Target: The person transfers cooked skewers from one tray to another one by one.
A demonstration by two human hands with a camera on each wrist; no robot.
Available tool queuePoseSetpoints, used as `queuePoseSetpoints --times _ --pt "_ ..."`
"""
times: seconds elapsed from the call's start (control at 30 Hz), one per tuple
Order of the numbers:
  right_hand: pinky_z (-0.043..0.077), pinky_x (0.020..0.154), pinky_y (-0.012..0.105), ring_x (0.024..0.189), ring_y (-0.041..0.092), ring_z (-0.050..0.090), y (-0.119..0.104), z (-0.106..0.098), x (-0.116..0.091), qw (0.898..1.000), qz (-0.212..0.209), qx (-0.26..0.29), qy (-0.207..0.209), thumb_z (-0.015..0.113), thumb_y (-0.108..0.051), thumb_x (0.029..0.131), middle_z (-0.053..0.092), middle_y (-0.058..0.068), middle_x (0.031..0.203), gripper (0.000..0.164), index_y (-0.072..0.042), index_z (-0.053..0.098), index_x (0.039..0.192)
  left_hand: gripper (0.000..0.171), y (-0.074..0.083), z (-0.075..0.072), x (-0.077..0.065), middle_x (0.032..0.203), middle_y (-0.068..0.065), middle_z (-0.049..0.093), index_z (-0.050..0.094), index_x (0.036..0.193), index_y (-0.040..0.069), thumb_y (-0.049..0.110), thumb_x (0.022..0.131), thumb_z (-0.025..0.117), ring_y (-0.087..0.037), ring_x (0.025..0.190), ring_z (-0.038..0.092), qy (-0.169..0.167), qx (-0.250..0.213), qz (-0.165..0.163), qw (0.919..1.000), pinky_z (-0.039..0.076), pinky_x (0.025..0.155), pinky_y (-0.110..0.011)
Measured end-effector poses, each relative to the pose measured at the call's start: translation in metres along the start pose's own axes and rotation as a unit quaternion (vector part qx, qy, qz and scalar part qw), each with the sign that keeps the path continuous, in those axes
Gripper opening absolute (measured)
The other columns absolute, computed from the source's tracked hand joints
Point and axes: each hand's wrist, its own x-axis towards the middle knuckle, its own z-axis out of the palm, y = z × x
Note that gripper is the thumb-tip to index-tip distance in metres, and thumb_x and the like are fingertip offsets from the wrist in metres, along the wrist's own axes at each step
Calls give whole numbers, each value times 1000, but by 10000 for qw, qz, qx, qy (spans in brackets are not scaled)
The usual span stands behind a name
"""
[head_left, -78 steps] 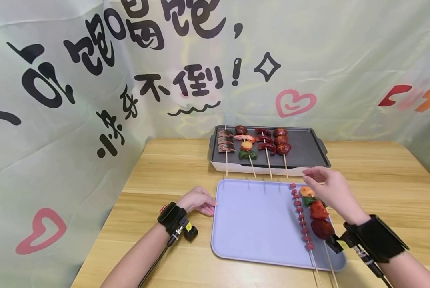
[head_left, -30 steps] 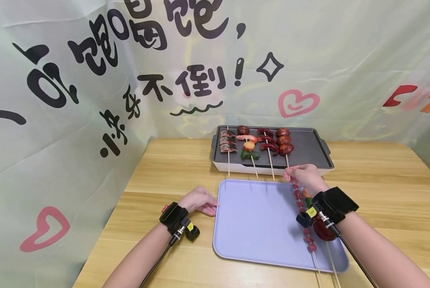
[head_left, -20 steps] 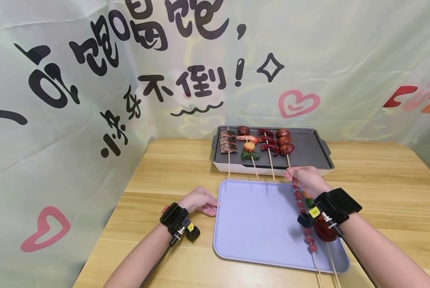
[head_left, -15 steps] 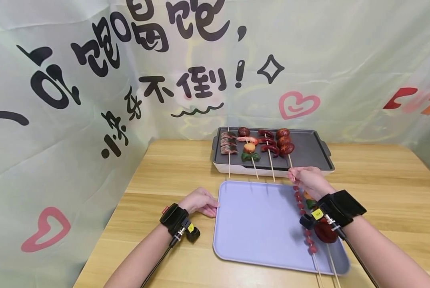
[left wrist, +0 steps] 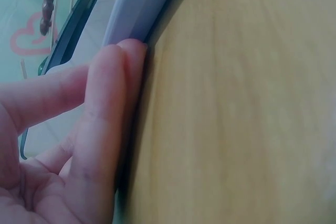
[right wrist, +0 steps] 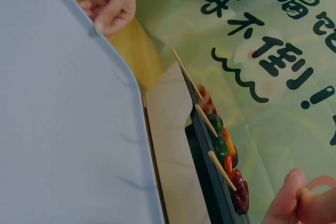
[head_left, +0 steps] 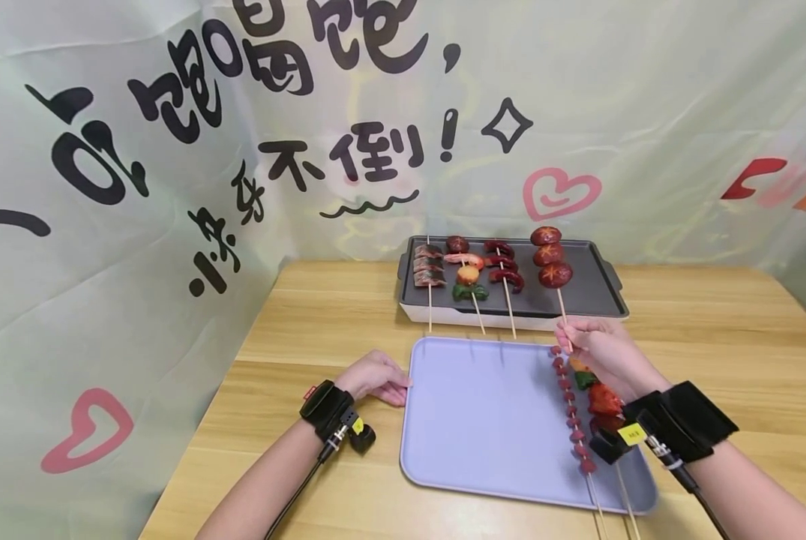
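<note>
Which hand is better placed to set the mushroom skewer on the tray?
Probably the right hand: it pinches the mushroom skewer near the far right corner of the tray. The left hand holds the tray's left edge.

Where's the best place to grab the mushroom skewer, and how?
I'd pinch the bare stick below the mushrooms, coming from the near side, where the right hand holds it. The stick is thin and points toward the person; the round mushrooms sit at the far end.
</note>
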Motion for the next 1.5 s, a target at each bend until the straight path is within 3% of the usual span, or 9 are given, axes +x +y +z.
queuePoseSetpoints --times 0.43,0.57,0.67,0.83,1.2,1.5 --pt "50 70 19 78 9 52 24 3 -35 9972 223 707 -22 39 -13 98 53 -3 87 18 -1 50 106 14 -1 -1 1 63 -12 64 62 89 -13 -1 82 62 -15 51 62 -51 -48 39 10000 59 57 -27" --pt "52 74 20 82 7 55 32 5 -46 9944 415 965 -70 37 -9 98 54 -3 92 15 1 44 107 14 -2 -1 2 63 -12 64 62 90 -13 -1 82 62 -15 51 62 -55 -66 59 9999 59 57 -27" --pt "52 74 21 83 8 55 37 6 -55 9932 577 1002 -122 34 -6 98 55 -2 94 16 4 39 109 14 -3 -1 2 63 -12 64 62 90 -13 -2 82 62 -15 51 62 -42 -65 62 10000 59 57 -28" --pt "51 70 22 79 8 55 46 11 -67 9927 700 956 -233 38 -7 97 57 -2 91 14 2 47 105 14 -2 -1 1 65 -13 64 62 90 -13 -1 82 62 -15 52 63 -67 -52 86 9999 59 57 -28" --pt "55 71 21 79 8 60 74 17 -89 9820 274 1637 -907 42 -3 96 62 -2 92 14 -7 54 99 14 0 -1 0 64 -12 64 62 91 -13 -2 82 61 -15 52 63 -69 -41 60 9999 59 58 -27" --pt "55 72 20 79 7 59 88 24 -103 9746 203 1625 -1528 36 2 96 63 -2 91 21 -5 54 101 14 -1 -1 -1 64 -12 63 62 90 -13 -1 82 62 -15 52 62 -51 5 63 10000 59 57 -27"
